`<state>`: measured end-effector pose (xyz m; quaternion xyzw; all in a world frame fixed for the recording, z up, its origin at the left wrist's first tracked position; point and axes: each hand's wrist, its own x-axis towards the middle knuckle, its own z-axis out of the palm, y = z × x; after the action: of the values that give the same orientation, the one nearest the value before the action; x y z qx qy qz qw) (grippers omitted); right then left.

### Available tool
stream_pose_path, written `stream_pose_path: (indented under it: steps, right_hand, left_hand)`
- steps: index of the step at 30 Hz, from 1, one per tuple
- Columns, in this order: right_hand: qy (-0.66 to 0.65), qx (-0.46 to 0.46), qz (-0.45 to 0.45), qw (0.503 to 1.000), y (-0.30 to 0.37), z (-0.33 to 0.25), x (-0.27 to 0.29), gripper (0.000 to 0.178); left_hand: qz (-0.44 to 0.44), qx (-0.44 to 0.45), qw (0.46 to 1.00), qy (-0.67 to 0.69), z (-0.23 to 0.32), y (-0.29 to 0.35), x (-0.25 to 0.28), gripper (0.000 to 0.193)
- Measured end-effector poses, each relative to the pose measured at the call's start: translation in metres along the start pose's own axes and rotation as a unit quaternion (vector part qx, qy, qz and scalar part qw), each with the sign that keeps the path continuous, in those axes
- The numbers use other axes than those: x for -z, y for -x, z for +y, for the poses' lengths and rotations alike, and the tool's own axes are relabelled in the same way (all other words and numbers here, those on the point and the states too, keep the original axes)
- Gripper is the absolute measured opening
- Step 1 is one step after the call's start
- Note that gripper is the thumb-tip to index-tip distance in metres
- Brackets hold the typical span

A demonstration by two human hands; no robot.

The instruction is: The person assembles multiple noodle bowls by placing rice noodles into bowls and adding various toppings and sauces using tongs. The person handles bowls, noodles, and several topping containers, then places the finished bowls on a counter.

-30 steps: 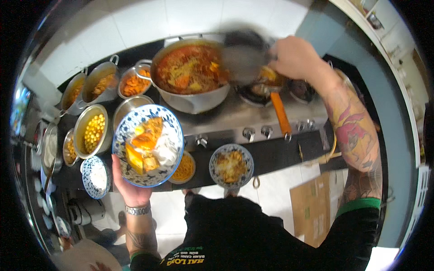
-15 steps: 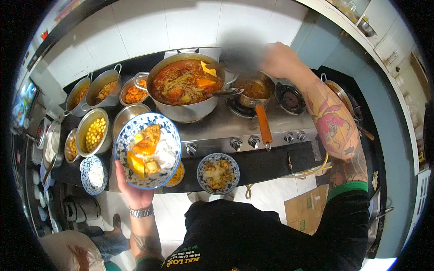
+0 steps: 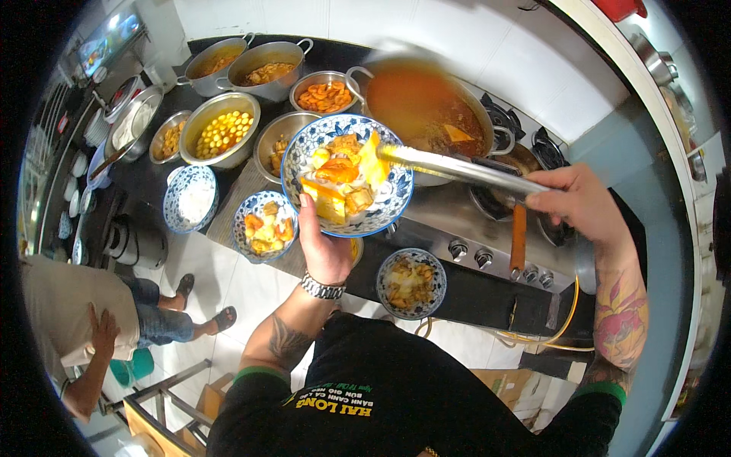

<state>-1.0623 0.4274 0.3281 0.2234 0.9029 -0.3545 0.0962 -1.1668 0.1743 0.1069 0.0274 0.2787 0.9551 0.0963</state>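
My left hand (image 3: 326, 253) is closed on a blue-and-white patterned bowl (image 3: 397, 184), its thumb at the near rim. White noodles and several yellow and orange chunks lie in the bowl. My right hand (image 3: 571, 202) grips long metal tongs (image 3: 472, 169). Their far end reaches over the bowl's right side, touching a bright yellow piece (image 3: 372, 161) at the food's edge. Beyond the bowl stands a big pot (image 3: 368, 103) of orange-red broth, with an orange piece (image 3: 457, 134) at its surface.
Pots and bowls of ingredients line the counter at left, including small yellow-white balls (image 3: 225, 131). Nearer are a noodle bowl (image 3: 170, 199) and a filled bowl (image 3: 241, 232); another bowl (image 3: 383, 286) sits right. A wooden-handled saucepan (image 3: 518, 242) rests on the stove. Another person (image 3: 84, 305) stands left.
My right hand has brought the tongs from over the big pot to the bowl, with a yellow piece now at their end. The view has shifted, showing more of the left side.
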Motion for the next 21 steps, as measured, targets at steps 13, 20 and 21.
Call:
stream_pose_path:
  steps: [13, 20, 21]
  right_hand:
    - [0.296, 0.323, 0.141, 0.888, 0.051, -0.026, -0.054, 0.035]
    - [0.305, 0.355, 0.123, 0.875, 0.065, -0.015, -0.053, 0.036]
    - [0.290, 0.358, 0.134, 0.877, 0.066, -0.012, -0.054, 0.036]
  left_hand:
    - [0.013, -0.031, 0.999, 0.021, 0.009, 0.038, 0.024, 0.065]
    - [0.043, -0.028, 0.999, 0.009, 0.017, 0.050, 0.027, 0.066]
    - [0.039, -0.027, 0.999, 0.014, 0.018, 0.052, 0.028, 0.065]
